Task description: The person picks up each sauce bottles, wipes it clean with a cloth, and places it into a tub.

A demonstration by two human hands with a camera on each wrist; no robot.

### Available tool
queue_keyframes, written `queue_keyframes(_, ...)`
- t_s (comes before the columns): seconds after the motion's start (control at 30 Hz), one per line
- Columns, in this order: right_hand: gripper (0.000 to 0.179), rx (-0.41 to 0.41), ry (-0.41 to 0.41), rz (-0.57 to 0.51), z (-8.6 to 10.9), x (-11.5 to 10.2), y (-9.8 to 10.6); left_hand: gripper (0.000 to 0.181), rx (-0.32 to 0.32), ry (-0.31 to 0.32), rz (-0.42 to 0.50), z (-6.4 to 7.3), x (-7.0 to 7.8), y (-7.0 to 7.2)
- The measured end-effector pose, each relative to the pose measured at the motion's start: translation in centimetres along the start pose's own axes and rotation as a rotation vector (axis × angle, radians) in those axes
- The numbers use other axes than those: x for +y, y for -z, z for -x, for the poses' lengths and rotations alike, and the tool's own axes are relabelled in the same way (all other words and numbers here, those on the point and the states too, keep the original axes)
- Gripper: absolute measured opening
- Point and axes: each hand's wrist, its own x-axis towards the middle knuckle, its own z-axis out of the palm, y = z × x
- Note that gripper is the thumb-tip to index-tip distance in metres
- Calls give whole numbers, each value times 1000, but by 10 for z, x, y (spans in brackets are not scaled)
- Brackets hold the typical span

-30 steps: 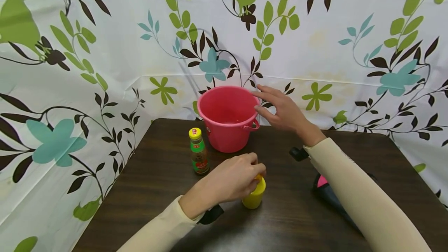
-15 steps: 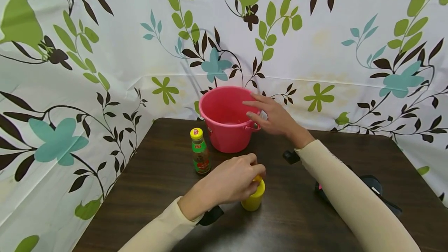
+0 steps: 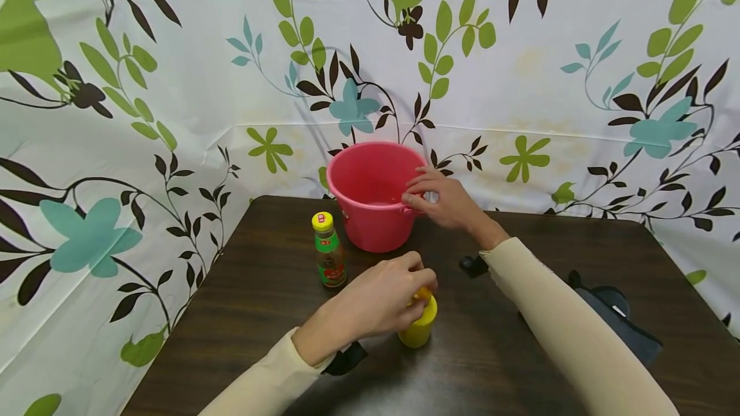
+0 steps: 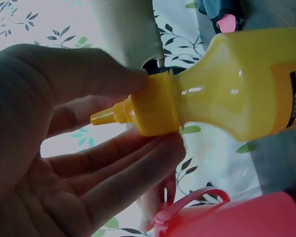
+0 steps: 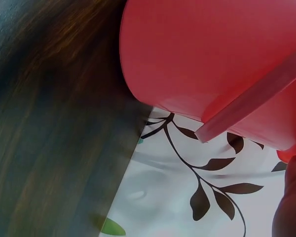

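Observation:
A yellow squeeze bottle (image 4: 227, 89) with an orange nozzle cap (image 4: 155, 104) stands upright on the table. My left hand (image 3: 378, 297) grips it by the cap, thumb on one side and fingers on the other. Farther back is a pink bucket (image 3: 378, 226), its opening facing up and no contents showing in the part I see. At the bucket's right rim, near its handle (image 4: 187, 202), my right hand (image 3: 442, 201) grips the edge with the fingers reaching over it. Only a bit of that hand (image 5: 291, 197) enters the right wrist view.
A glass sauce bottle (image 3: 329, 255) with a yellow cap and green label stands left of the bucket. To the right lies a dark fabric item (image 3: 618, 320), partly behind my right forearm. A leaf-patterned sheet (image 3: 231, 101) hangs behind the dark wooden table (image 3: 248, 313).
My right hand has moved left and down from beside the bucket onto its rim, its fingers closing there. My left hand stays on the squeeze bottle's cap. More of the dark fabric item shows.

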Motion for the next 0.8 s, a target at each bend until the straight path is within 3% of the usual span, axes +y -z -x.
queue_keyframes(0.4,22,42,-10,-60,2,-1,-2,31,183,167,363,6,1,-17)
queue_keyframes(0.63,23,40,-29,-76,5,-1,-2,29,212,239,384,6,1,-20)
queue_keyframes(0.8,27,37,-39,-97,6,-1,-1,29,257,225,354,6,0,-25)
